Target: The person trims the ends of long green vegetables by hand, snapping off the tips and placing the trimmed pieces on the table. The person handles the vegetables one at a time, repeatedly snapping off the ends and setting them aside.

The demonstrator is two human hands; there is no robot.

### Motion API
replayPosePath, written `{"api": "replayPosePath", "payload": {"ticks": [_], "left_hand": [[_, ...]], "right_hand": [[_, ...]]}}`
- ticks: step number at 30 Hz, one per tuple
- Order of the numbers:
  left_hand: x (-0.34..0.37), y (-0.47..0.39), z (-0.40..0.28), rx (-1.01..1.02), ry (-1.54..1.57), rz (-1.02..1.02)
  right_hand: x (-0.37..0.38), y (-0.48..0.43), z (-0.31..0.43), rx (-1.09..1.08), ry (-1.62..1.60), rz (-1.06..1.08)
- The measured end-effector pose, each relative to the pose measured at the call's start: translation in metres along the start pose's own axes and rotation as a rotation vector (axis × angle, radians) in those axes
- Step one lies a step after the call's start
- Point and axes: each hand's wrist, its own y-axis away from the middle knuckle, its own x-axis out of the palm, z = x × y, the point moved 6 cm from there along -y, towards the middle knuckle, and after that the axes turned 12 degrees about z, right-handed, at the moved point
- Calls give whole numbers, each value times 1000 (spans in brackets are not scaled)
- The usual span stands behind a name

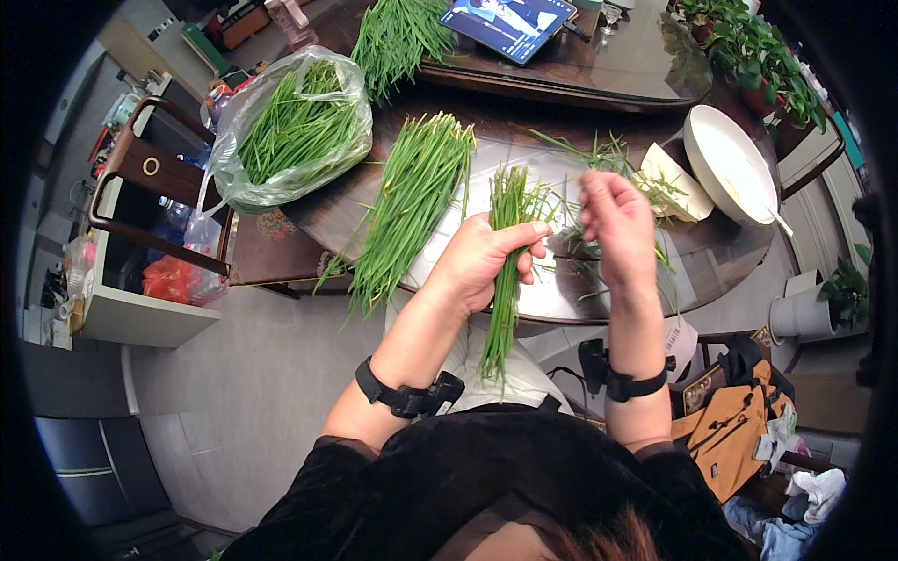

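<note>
My left hand (480, 261) is closed around a bunch of long green chives (502, 319), thumb across the front. Its cut ends point away from me and its leaf tips hang past the table edge over my lap. Just right of it, my right hand (617, 224) is raised with curled fingers, thumb close to the forefinger; whether a thin strand lies between them is unclear. Loose chive scraps (609, 151) are scattered around and beneath it. On my left lies a larger pile of chives (415, 203), pale ends at the far side.
A clear plastic bag (219, 165) holding more chives stands at the left, with another heap (400, 45) behind. The dark table (729, 273) carries a white bowl (736, 161), a scrap-covered cream packet (670, 182) and a lit tablet (512, 24). A wooden chair (151, 165) stands left.
</note>
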Motion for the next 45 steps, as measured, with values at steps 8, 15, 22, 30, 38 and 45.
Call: {"api": "replayPosePath", "payload": {"ticks": [8, 15, 22, 30, 38, 45], "left_hand": [[-3, 3, 0, -25, 67, -27], [-3, 6, 2, -70, 41, 2], [2, 7, 2, -105, 21, 29], [2, 6, -1, 14, 15, 1], [4, 4, -3, 56, -38, -88], [2, 6, -3, 33, -34, -93]], "right_hand": [[13, 8, 1, 66, 215, 159], [4, 4, 6, -47, 119, -10], [12, 9, 12, 15, 304, 149], [24, 7, 4, 28, 250, 200], [21, 6, 7, -33, 181, 131], [14, 3, 9, -93, 120, 44]]}}
